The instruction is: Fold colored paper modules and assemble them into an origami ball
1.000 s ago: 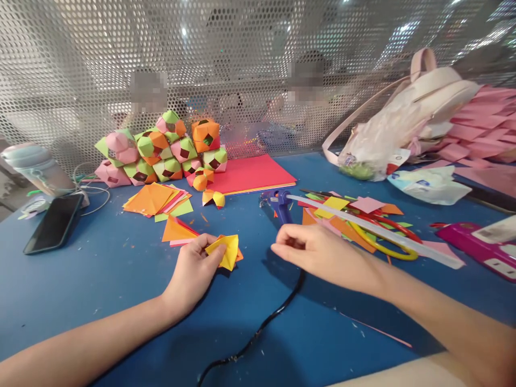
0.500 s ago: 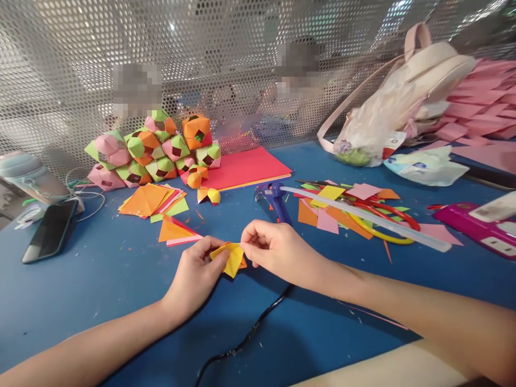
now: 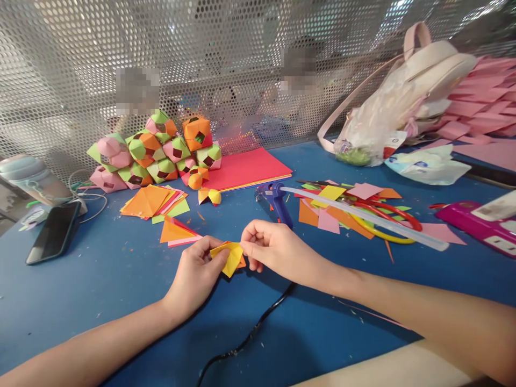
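My left hand (image 3: 201,269) pinches a folded piece of yellow paper (image 3: 233,260), thumb on top, with an orange layer showing behind it. At the paper's upper right corner, the thumb and fingers of my right hand (image 3: 266,246) are closed on its edge. Just beyond my left hand lies a small stack of folded orange, red and pink papers (image 3: 177,232). Past my right hand, a blue glue gun (image 3: 278,200) holds a long clear glue stick (image 3: 363,217). Its black cord (image 3: 252,333) runs along the table below my hands.
Folded paper balls (image 3: 161,148) are piled against a perforated metal screen, beside red paper sheets (image 3: 253,169). Loose papers (image 3: 328,220) lie around red-and-yellow-handled scissors (image 3: 382,234). A phone (image 3: 54,234) and cup (image 3: 34,180) stand left; a backpack (image 3: 435,70) and magenta tool (image 3: 475,226) are right.
Both hands keep their hold on the yellow paper, with hardly any movement. The view has shifted very slightly.
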Demonstrator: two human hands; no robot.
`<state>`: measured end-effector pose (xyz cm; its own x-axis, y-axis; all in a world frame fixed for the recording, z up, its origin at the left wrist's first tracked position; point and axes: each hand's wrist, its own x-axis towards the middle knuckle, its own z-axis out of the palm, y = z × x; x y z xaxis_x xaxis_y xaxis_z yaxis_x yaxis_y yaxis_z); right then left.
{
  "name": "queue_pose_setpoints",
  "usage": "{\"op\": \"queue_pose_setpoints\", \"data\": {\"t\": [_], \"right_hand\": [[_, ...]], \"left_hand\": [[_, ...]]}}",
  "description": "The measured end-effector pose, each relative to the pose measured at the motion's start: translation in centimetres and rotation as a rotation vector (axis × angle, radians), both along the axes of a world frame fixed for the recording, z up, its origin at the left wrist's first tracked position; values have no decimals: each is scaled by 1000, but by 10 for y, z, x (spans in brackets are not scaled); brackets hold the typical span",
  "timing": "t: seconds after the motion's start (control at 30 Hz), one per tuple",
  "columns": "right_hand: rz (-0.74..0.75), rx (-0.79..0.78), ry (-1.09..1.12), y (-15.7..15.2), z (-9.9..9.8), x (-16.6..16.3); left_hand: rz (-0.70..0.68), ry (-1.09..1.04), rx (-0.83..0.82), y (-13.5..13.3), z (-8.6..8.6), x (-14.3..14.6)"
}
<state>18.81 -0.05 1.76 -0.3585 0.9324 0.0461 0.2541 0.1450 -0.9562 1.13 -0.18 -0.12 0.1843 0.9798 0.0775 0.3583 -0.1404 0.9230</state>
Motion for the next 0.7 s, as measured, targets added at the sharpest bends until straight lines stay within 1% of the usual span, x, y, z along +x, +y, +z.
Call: {"op": "queue_pose_setpoints", "data": {"t": [0.07, 0.1, 0.17, 0.23, 0.27, 0.3, 0.33, 0.4, 0.47, 0.53, 0.63, 0.7], "right_hand": [[7, 101, -103, -1, 6, 7], [3, 171, -199, -1, 10, 13], [-38, 303, -490, 0, 14, 31], [-139, 369, -775, 5, 14, 51], [-217, 382, -865, 10, 12, 60], [-303, 378, -898, 15, 9, 67], [-358, 370, -872, 22, 5, 73], [-396, 367, -763, 36, -3, 76], [-426, 362, -665, 50, -10, 72], [-451, 318, -573, 61, -16, 65], [-455, 228, -459, 69, -22, 59], [-431, 197, -422, 66, -22, 57]], "left_hand": [[10, -2, -14, 0, 0, -1], [20, -11, -29, 0, 1, -1], [41, -47, -72, 1, 1, -2], [46, -99, -116, 3, 1, -2], [42, -125, -133, 4, 0, -3], [36, -149, -143, 5, 0, -3], [32, -165, -145, 6, -1, -3], [32, -174, -134, 7, -3, -3], [25, -167, -126, 7, -4, -3], [15, -154, -134, 7, -5, -4], [7, -158, -158, 7, -3, -3], [8, -192, -182, 6, -1, -2]]}}
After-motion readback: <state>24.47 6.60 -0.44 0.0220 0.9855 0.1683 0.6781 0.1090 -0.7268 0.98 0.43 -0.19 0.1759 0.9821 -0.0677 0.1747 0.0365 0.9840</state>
